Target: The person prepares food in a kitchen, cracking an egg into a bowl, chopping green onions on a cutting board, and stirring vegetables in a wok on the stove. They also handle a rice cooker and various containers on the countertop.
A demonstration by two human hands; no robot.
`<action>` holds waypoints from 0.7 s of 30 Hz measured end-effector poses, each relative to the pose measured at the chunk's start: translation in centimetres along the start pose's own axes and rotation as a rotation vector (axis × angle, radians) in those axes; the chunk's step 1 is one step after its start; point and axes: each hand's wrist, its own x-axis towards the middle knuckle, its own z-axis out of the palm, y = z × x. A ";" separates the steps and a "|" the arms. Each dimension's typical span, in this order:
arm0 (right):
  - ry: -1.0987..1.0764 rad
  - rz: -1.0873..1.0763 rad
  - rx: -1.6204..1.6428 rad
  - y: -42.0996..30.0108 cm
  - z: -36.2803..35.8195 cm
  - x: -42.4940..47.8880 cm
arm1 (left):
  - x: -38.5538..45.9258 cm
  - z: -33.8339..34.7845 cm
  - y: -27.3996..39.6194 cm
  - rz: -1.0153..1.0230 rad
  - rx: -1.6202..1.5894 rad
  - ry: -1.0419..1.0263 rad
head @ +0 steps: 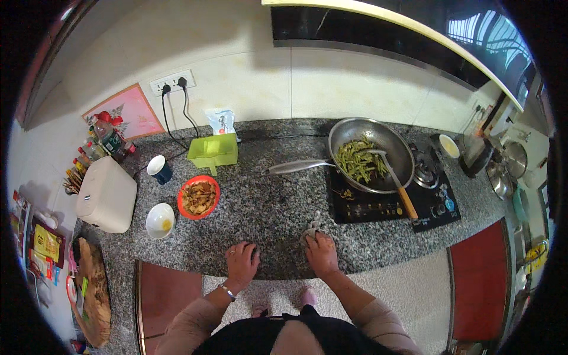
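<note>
My right hand (321, 255) is pressed over a crumpled greyish cloth (309, 232) on the speckled granite countertop (266, 213), near its front edge. To the left, my left hand (241, 262) rests on the same edge with nothing in it. Beyond my right hand, a steel wok (403, 153) sits on a black cooktop (355, 213). Cut green vegetables (359, 159) lie inside the wok, and a wooden-handled spatula (392, 171) leans over its rim. A red-rimmed bowl of browned food (199, 198) stands beyond my left hand.
A white bowl (155, 213), a cup (159, 169) and a green plastic container (213, 151) stand left of centre. Farther left are a cream box-shaped container (108, 195) and a wooden cutting board (94, 293). The wok's long handle (298, 167) juts left over the counter.
</note>
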 end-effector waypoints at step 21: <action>0.338 0.245 -0.297 13.6 17.3 29.4 | -0.3 -2.1 -2.1 -0.165 0.133 -0.130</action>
